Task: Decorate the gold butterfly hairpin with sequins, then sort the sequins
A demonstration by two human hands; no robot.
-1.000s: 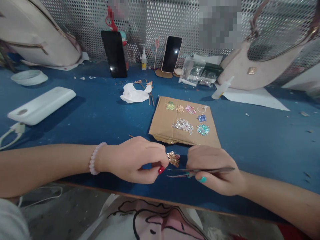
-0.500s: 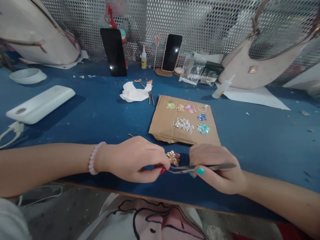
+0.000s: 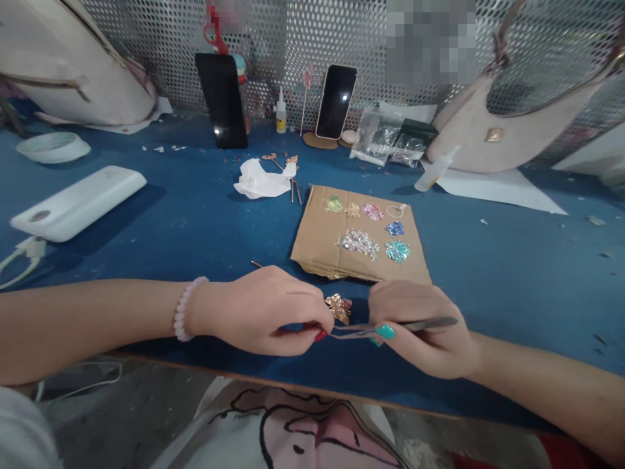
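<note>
My left hand (image 3: 273, 312) is closed, with a gold butterfly ornament (image 3: 338, 309) held at its fingertips. Pink stones show on the ornament's right wing. A thin rod end (image 3: 256, 264) pokes out beyond the back of this hand; whether it joins the ornament is hidden. In my right hand (image 3: 422, 326) is a pair of metal tweezers (image 3: 359, 331), gripped between thumb and fingers. Their bent tips reach my left thumb, just below the ornament. Anything between the tips is too small to make out.
Beyond my hands lies a cardboard sheet (image 3: 317, 228) bearing several heaps of coloured rhinestones (image 3: 359, 243). Crumpled white paper (image 3: 261, 180) and metal sticks (image 3: 295, 190) sit behind it. A glue bottle (image 3: 436, 170) leans at right, a power bank (image 3: 81, 202) at left. Phones (image 3: 336, 101) stand behind.
My right thumb and the tweezers have shifted slightly left, and the tweezers' arms look closer together. My left hand keeps its hold on the ornament, nearly still.
</note>
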